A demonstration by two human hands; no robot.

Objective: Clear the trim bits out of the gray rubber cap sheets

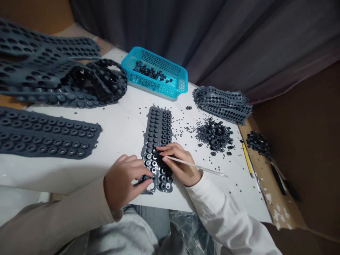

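Note:
A dark grey rubber sheet [160,122] with rows of round, ring-topped parts lies lengthwise before me, several rings near its lower end shining. My left hand [129,179] reaches over its lower left edge, thumb and forefinger nearly meeting in a pinch above the bottom rows; whatever sits between the tips is too small to make out. In my right hand [180,161] is a thin white stick [196,165], gripped between thumb and fingers and slanting down to the right. My right fingertips touch or hover over the sheet's middle rows.
A blue basket [183,83] with small black parts stands at the back. Right of the sheet are a heap of black pieces [215,134], scattered bits, a rolled perforated sheet [223,102] and a yellow cutter-like tool [247,159]. More rubber sheets [47,136] lie left.

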